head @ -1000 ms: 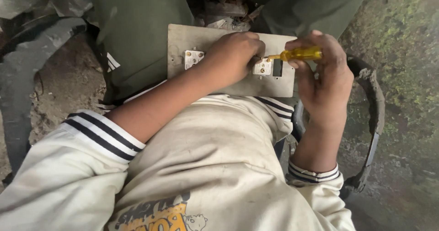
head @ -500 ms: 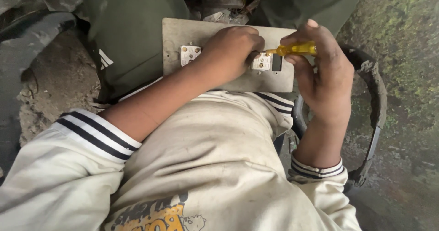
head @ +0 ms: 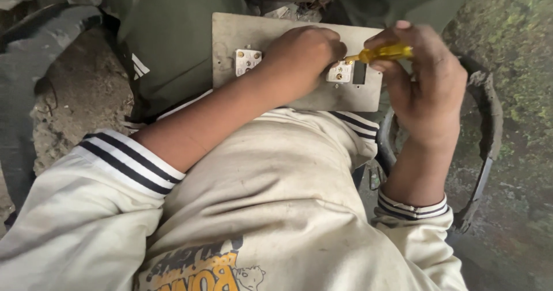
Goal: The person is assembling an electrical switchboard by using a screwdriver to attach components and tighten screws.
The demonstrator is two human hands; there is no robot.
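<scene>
A flat grey rectangular switch board (head: 276, 31) is pressed down under the closed left hand (head: 302, 55). A yellow-handled screwdriver (head: 383, 53) is gripped in the right hand (head: 426, 89), tip set at the white socket (head: 341, 72) beside the left knuckles. A second white socket (head: 247, 61) is seen left of that wrist.
</scene>
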